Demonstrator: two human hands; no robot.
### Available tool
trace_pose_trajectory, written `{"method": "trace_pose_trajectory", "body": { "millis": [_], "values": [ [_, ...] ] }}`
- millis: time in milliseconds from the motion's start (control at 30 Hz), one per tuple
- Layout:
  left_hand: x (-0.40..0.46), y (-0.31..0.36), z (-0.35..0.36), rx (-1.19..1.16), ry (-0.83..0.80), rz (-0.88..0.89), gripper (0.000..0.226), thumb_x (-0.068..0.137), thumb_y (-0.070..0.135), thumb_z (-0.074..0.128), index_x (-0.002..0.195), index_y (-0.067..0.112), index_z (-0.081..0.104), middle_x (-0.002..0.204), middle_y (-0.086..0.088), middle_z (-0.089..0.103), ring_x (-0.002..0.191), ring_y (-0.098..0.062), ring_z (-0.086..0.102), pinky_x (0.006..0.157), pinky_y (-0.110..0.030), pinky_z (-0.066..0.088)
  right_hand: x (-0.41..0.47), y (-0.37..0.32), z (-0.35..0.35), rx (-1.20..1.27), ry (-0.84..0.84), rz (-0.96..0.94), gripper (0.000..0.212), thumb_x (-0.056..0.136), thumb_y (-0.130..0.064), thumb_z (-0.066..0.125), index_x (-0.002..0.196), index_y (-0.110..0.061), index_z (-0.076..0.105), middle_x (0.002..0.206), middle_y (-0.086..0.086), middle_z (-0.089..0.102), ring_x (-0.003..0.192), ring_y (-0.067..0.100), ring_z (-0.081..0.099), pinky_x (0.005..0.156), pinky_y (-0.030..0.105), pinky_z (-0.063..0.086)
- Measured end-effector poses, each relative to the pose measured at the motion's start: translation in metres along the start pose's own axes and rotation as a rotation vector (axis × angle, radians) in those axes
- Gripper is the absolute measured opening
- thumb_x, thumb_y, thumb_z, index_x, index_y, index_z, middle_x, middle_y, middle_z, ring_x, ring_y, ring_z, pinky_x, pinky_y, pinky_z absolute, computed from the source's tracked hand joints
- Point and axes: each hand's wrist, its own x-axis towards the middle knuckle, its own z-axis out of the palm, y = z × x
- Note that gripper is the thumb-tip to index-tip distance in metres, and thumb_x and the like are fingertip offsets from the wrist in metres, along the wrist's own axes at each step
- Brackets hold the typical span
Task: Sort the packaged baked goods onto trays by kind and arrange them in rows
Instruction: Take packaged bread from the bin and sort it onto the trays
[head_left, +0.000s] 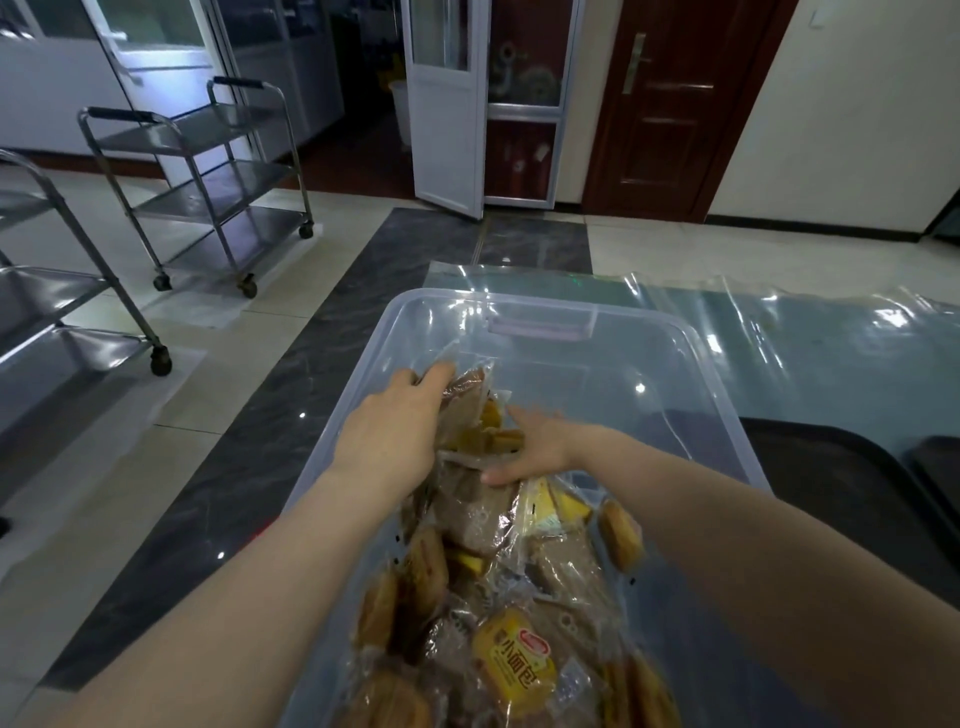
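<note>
A clear plastic bin on the table holds several packaged baked goods: brown cake slices, yellow cake pieces and round golden buns. A yellow printed bread pack lies near the front. Both hands are inside the bin. My left hand wraps around a bundle of clear packets with brown and yellow cake in them. My right hand presses on the same bundle from the right, fingers curled over it. The packets under the hands are partly hidden.
Dark trays lie to the right of the bin on a table covered with clear plastic sheet. Two steel trolleys stand on the tiled floor to the left. A white door and a brown door are at the back.
</note>
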Motion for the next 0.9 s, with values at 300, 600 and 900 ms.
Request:
{"method": "trace_pose_trajectory", "body": {
  "millis": [300,600,900],
  "values": [
    [-0.001,0.001,0.000,0.006,0.024,-0.009,0.057,0.088,0.009,0.056,0.133,0.029,0.028,0.116,-0.008,0.049,0.080,-0.026,0.051,0.060,-0.035,0.046,-0.007,0.002,0.022,-0.219,-0.321,0.079,0.120,0.059,-0.047,0.087,0.151,-0.026,0.013,0.150,0.001,0.033,0.131,0.030,0.041,0.086,0.034,0.046],
    [0.001,0.000,-0.001,0.004,0.012,-0.005,0.057,0.085,0.013,0.063,0.130,0.029,0.032,0.113,-0.007,0.051,0.081,-0.026,0.054,0.058,-0.032,0.044,-0.007,-0.009,0.037,-0.447,-0.228,-0.034,0.136,0.050,-0.062,0.083,0.152,-0.034,-0.003,0.158,0.003,-0.020,0.143,0.040,-0.014,0.111,0.067,0.000],
    [0.000,-0.001,-0.001,-0.006,0.020,0.013,0.057,0.084,0.016,0.065,0.130,0.030,0.034,0.112,-0.005,0.053,0.078,-0.021,0.049,0.060,-0.030,0.042,-0.022,-0.017,0.047,-0.282,-0.096,-0.241,0.086,0.066,-0.028,0.084,0.139,-0.018,0.039,0.135,0.010,0.043,0.122,0.029,0.044,0.103,0.037,0.039]
  ]
}}
